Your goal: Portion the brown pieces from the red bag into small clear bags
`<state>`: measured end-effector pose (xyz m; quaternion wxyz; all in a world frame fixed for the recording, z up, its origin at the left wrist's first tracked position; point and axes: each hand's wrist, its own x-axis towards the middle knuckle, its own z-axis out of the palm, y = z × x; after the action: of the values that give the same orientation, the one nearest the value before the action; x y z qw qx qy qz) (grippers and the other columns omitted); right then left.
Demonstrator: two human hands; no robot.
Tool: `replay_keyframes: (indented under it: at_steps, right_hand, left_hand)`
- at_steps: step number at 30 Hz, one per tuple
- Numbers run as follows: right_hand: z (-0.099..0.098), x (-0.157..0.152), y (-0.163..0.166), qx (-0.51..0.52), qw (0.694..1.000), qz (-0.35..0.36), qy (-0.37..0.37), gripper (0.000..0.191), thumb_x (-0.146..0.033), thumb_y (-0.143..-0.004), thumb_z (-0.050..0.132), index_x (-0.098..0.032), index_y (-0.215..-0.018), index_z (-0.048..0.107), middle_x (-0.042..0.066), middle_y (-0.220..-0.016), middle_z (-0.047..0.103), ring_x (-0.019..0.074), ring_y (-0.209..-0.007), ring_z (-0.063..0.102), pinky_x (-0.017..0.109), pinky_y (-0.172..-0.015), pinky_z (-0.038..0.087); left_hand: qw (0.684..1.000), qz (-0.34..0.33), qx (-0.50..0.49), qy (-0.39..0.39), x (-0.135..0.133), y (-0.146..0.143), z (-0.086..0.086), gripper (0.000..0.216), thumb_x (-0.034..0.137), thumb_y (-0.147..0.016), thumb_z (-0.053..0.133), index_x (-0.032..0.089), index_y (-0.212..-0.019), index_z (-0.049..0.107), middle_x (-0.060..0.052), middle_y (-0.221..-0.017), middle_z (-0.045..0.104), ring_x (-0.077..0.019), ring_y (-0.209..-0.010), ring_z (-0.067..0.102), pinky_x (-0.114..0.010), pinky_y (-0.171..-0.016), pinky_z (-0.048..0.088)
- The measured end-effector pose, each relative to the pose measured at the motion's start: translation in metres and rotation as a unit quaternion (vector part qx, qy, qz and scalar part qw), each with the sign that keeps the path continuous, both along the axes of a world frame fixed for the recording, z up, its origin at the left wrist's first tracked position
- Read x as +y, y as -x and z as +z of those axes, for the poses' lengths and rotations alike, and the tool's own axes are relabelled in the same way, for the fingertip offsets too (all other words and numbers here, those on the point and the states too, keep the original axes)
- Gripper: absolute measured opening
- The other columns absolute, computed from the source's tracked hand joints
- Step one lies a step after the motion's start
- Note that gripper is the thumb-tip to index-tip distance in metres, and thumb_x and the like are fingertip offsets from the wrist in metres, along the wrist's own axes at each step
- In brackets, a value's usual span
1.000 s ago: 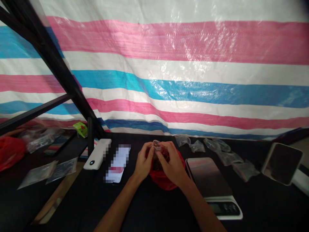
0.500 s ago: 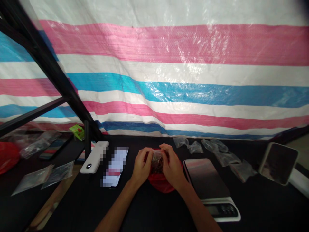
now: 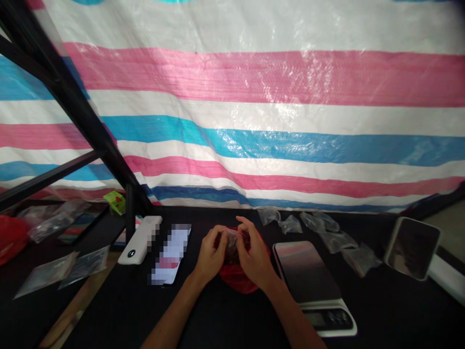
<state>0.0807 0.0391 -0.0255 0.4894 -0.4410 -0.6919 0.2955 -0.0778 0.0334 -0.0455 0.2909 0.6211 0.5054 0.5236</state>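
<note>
My left hand (image 3: pixel 208 254) and my right hand (image 3: pixel 254 257) meet over a red plastic bag (image 3: pixel 238 281) lying on the black table (image 3: pixel 225 320). Between their fingers they pinch a small clear plastic pouch (image 3: pixel 231 242) with dark reddish contents. Both hands are closed on the pouch, thumbs and fingertips at its top edge. The red bag lies under the hands and is partly hidden by them.
A digital scale (image 3: pixel 308 281) lies right of the hands. Several small clear pouches (image 3: pixel 327 228) lie behind it, and a white box (image 3: pixel 412 247) stands far right. To the left are a phone (image 3: pixel 170 254), a white power bank (image 3: pixel 140 233), more pouches (image 3: pixel 61 269) and a black frame post (image 3: pixel 130 213).
The hands lowered the pouch slightly onto the red bag and kept working its top edge. The view tilted up a little.
</note>
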Motion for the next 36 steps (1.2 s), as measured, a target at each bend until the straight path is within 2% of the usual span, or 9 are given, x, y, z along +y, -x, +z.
replay_keyframes:
  at_steps: [5, 9, 12, 17, 20, 23, 28, 33, 36]
  right_hand:
    - [0.002, -0.001, 0.0, -0.015, 1.0, 0.007, 0.002, 0.043, -0.024, -0.101, 0.048, -0.027, -0.143, 0.052, 0.005, -0.105, 0.066, 0.0202, -0.095, 0.066, 0.035, -0.092, 0.055]
    - [0.005, -0.002, -0.001, -0.022, 1.0, 0.012, 0.0, 0.042, -0.023, -0.101, 0.048, -0.028, -0.143, 0.053, 0.004, -0.104, 0.066, 0.0194, -0.095, 0.065, 0.035, -0.09, 0.055]
    - [0.006, -0.002, -0.001, -0.026, 0.999, 0.006, -0.019, 0.046, -0.023, -0.099, 0.053, -0.029, -0.144, 0.052, 0.003, -0.104, 0.066, 0.0193, -0.095, 0.064, 0.035, -0.092, 0.053]
    - [0.006, -0.001, -0.002, -0.025, 0.999, -0.001, -0.026, 0.039, -0.018, -0.098, 0.051, -0.028, -0.135, 0.058, 0.003, -0.102, 0.066, 0.0192, -0.097, 0.064, 0.035, -0.093, 0.052]
    - [0.006, -0.002, -0.001, -0.013, 1.0, -0.005, -0.019, 0.04, -0.018, -0.097, 0.053, -0.027, -0.136, 0.057, 0.003, -0.102, 0.066, 0.0191, -0.096, 0.064, 0.034, -0.093, 0.052]
    - [0.007, -0.004, 0.0, -0.006, 1.0, -0.001, -0.018, 0.041, -0.021, -0.097, 0.057, -0.028, -0.137, 0.056, 0.002, -0.104, 0.066, 0.0191, -0.099, 0.064, 0.035, -0.094, 0.052]
    - [0.008, -0.005, 0.001, 0.018, 1.0, 0.007, -0.019, 0.033, -0.019, -0.097, 0.054, -0.027, -0.128, 0.06, 0.002, -0.103, 0.066, 0.0183, -0.1, 0.065, 0.034, -0.096, 0.051]
    - [0.01, -0.005, 0.001, 0.034, 0.999, 0.02, -0.004, 0.043, -0.018, -0.094, 0.058, -0.026, -0.136, 0.054, 0.0, -0.097, 0.067, 0.0169, -0.089, 0.064, 0.032, -0.088, 0.052]
    - [0.01, -0.004, 0.0, 0.05, 0.998, 0.024, 0.006, 0.048, -0.019, -0.095, 0.057, -0.025, -0.142, 0.05, 0.001, -0.097, 0.067, 0.0168, -0.089, 0.065, 0.032, -0.089, 0.053]
  left_hand:
    - [1.0, -0.028, 0.003, 0.002, 0.0, 0.0, 0.002, 0.024, 0.038, -0.103, 0.052, 0.022, -0.101, 0.07, -0.005, -0.097, 0.073, -0.0198, -0.091, 0.067, -0.032, -0.084, 0.053]
    - [0.999, -0.028, -0.041, 0.015, -0.001, -0.002, 0.003, 0.024, 0.039, -0.102, 0.054, 0.021, -0.106, 0.068, -0.005, -0.102, 0.073, -0.0199, -0.095, 0.069, -0.032, -0.086, 0.055]
    - [0.997, -0.034, -0.06, 0.02, -0.002, -0.005, 0.003, 0.025, 0.04, -0.102, 0.055, 0.02, -0.102, 0.069, -0.006, -0.102, 0.073, -0.0197, -0.095, 0.07, -0.031, -0.086, 0.055]
    - [0.995, -0.043, -0.077, 0.033, -0.002, -0.006, 0.002, 0.024, 0.04, -0.101, 0.058, 0.019, -0.105, 0.069, -0.006, -0.103, 0.073, -0.02, -0.096, 0.07, -0.032, -0.088, 0.055]
    - [0.993, -0.044, -0.099, 0.037, -0.001, -0.004, 0.005, 0.024, 0.039, -0.101, 0.058, 0.019, -0.107, 0.068, -0.007, -0.104, 0.073, -0.0206, -0.099, 0.07, -0.033, -0.091, 0.055]
    - [0.993, -0.049, -0.106, 0.016, -0.002, -0.003, 0.01, 0.021, 0.038, -0.099, 0.06, 0.018, -0.1, 0.068, -0.007, -0.106, 0.073, -0.0208, -0.1, 0.07, -0.033, -0.092, 0.055]
    - [0.993, -0.064, -0.102, -0.003, -0.005, -0.007, 0.016, 0.019, 0.035, -0.098, 0.061, 0.019, -0.09, 0.065, -0.007, -0.104, 0.072, -0.0206, -0.099, 0.069, -0.032, -0.092, 0.055]
    - [0.993, -0.06, -0.103, -0.004, -0.005, -0.008, 0.013, 0.017, 0.034, -0.098, 0.062, 0.019, -0.09, 0.067, -0.007, -0.103, 0.072, -0.0212, -0.099, 0.069, -0.033, -0.091, 0.054]
    - [0.995, -0.049, -0.082, -0.008, -0.004, -0.007, 0.012, 0.016, 0.033, -0.097, 0.063, 0.019, -0.09, 0.069, -0.007, -0.104, 0.072, -0.0213, -0.101, 0.068, -0.034, -0.094, 0.053]
